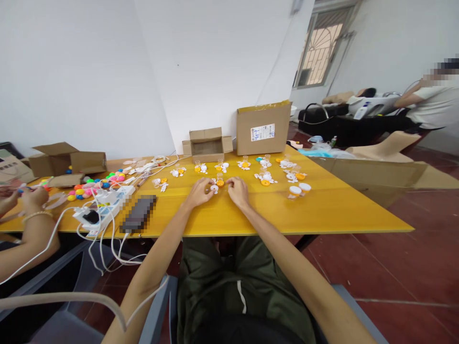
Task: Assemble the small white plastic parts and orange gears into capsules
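Both my hands rest on the yellow table [322,210], close together near its middle. My left hand [201,191] has its fingers curled around a small white piece [214,188]. My right hand [237,188] is closed in a pinch beside a small orange-and-white part [220,182] that lies between the two hands. What the right fingers hold is too small to make out. Beyond my hands, several small white, orange and clear toy assemblies [265,177] are laid out in rows.
A small open cardboard box [207,142] and a taller sealed box [263,126] stand at the table's far edge. A power strip with white cables [102,212] and a dark phone [138,215] lie left. A co-worker's hand [34,198] works by colourful balls [91,186].
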A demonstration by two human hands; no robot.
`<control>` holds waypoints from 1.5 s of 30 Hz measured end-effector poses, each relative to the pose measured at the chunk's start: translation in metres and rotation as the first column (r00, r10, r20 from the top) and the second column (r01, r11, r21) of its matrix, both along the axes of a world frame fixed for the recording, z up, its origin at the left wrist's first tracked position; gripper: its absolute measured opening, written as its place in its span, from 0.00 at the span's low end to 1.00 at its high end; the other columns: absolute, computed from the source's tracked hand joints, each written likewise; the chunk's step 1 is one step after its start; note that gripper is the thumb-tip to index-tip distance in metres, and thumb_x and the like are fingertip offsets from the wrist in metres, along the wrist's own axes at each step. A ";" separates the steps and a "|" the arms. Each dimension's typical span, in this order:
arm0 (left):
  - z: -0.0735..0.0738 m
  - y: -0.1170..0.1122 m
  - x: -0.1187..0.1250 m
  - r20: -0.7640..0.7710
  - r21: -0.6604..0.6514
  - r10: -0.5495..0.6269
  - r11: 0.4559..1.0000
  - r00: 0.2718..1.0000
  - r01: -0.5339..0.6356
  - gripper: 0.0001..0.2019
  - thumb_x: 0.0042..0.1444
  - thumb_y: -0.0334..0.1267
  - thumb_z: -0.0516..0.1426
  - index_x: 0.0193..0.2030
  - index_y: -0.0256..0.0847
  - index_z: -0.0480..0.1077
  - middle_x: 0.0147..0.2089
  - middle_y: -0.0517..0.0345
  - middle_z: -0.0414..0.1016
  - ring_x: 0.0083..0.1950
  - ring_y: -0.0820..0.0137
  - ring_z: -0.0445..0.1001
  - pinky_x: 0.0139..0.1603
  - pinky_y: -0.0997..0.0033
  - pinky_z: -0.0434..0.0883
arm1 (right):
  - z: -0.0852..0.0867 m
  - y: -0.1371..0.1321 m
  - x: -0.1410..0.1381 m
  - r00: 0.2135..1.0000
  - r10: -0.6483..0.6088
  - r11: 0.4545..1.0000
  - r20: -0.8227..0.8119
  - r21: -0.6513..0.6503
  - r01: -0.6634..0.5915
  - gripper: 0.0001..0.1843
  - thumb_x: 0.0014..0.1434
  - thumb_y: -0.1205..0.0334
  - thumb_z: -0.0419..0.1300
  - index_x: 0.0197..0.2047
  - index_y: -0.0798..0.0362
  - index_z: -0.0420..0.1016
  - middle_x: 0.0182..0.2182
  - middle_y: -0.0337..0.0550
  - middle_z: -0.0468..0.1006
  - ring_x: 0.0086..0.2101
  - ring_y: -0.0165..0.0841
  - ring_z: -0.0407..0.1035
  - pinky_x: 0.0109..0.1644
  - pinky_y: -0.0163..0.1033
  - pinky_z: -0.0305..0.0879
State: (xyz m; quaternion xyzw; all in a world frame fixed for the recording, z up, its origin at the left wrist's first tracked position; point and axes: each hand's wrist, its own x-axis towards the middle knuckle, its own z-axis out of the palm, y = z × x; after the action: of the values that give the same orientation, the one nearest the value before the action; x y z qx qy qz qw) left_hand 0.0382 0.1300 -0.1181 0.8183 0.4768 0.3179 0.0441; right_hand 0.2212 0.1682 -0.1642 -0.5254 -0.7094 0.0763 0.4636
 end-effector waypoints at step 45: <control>-0.002 0.001 -0.002 -0.032 -0.092 -0.056 0.994 0.998 0.053 0.09 0.58 0.40 0.58 0.45 0.46 0.74 0.48 0.56 0.80 0.53 0.63 0.76 0.61 0.62 0.69 | 0.022 -0.018 -0.005 1.000 -0.023 0.996 0.001 -0.085 0.024 0.18 0.54 0.76 0.51 0.33 0.50 0.80 0.37 0.45 0.81 0.42 0.39 0.73 0.50 0.42 0.66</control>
State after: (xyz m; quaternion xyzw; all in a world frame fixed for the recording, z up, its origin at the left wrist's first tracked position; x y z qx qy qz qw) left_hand 0.0365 0.1314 -0.1202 0.8336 0.4690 0.2801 0.0818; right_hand 0.2160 0.1502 -0.1419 -0.5531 -0.6994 0.1010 0.4414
